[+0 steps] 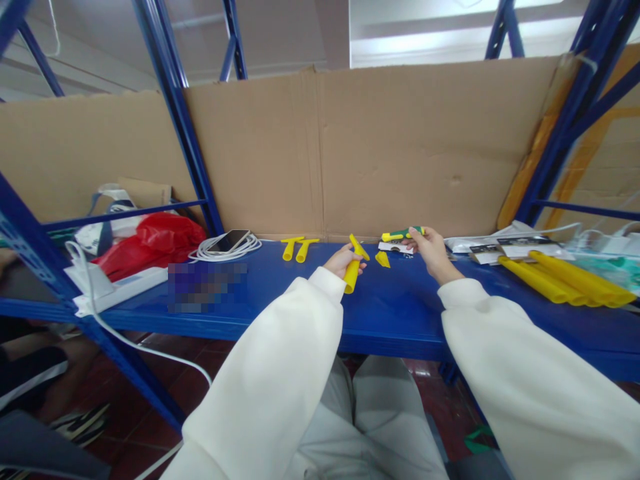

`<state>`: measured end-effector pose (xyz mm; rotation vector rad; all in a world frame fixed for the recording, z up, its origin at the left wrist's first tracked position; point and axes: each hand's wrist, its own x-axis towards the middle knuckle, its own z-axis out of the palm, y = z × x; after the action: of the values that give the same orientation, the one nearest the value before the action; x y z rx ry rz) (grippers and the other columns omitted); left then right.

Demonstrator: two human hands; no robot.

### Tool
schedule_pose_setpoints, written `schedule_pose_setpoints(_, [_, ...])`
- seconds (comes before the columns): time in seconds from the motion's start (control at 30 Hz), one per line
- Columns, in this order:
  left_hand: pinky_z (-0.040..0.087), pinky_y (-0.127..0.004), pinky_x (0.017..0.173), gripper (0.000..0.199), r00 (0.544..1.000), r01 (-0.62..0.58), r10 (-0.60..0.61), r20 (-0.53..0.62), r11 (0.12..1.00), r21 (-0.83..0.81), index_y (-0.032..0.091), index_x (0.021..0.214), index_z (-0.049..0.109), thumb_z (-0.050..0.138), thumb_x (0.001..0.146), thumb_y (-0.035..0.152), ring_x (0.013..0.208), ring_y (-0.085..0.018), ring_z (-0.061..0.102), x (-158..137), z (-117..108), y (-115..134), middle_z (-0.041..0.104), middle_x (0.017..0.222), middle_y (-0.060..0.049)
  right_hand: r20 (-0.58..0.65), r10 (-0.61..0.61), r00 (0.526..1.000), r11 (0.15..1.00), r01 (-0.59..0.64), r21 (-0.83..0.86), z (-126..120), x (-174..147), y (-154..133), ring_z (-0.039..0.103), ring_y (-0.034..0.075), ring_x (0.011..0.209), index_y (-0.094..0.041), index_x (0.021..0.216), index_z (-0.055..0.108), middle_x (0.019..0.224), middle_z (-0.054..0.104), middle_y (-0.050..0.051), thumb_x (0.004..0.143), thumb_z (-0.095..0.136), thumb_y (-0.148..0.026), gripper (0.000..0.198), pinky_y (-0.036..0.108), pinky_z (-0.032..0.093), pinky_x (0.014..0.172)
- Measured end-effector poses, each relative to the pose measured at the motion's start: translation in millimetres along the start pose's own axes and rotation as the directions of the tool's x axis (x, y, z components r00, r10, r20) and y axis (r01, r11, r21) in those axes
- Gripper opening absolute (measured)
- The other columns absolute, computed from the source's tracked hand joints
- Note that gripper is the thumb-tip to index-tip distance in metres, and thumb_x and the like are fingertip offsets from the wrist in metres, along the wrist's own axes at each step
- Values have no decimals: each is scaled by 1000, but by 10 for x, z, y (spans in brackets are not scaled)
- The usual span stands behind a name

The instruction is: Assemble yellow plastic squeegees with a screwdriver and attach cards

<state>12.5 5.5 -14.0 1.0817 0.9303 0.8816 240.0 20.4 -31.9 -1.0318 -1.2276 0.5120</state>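
My left hand point(345, 261) is closed around a yellow T-shaped piece with a tubular handle point(352, 277), its open tube end toward me and its crosspiece pointing away. My right hand point(433, 252) grips a slim yellow-and-green hand tool point(395, 235) by one end, held level above the shelf; its exact kind does not show. Between the hands lies a small flat yellow piece point(383, 259). Behind it is a small white card or box point(395, 247), partly covered by the tool. Left of my left hand, two matching yellow T-shaped pieces point(301, 249) rest side by side.
Several yellow tubes point(565, 280) lie at the right on the blue shelf point(395, 320). Coiled white cable with a phone point(229, 242), a red bag point(150, 243) and a white power strip point(125, 288) are at the left. Cardboard point(400, 147) walls the back; blue posts stand either side.
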Motion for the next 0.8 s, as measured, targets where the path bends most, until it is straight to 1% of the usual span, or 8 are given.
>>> schedule_pose_setpoints(0.2, [39,-18,43,72,1000,-3,3,7,1000,-20,28,146,28,44,85,-5,47,-7,50,10,2,-2,63,101,-6,-39,21,999,998,-19,59,31,-31,-59,60,14,53,-22,75,54,58,64,0,69,78,-60,45,23,42,46])
schedule_pose_setpoints(0.47, [40,-18,43,69,1000,-3,4,25,999,-32,27,143,31,45,84,-5,48,-7,51,1,-2,-1,61,95,-4,-45,68,997,994,-64,94,45,-70,-130,58,11,51,-21,73,56,56,63,-1,75,78,-46,34,20,41,46])
schedule_pose_setpoints(0.63, [41,-19,44,69,999,-2,4,48,999,-44,27,142,31,46,83,-5,47,-8,52,18,-12,-7,62,96,-4,-30,51,998,993,-47,109,41,-71,-125,57,10,50,-21,73,56,55,62,-2,76,78,-44,32,19,41,45])
schedule_pose_setpoints(0.8, [38,-17,41,62,997,-3,8,71,997,-73,25,140,34,42,86,-5,46,-7,50,-38,13,17,61,90,-3,-31,59,998,992,-55,112,39,-72,-130,56,10,49,-21,73,56,54,61,-3,76,78,-44,32,18,42,45])
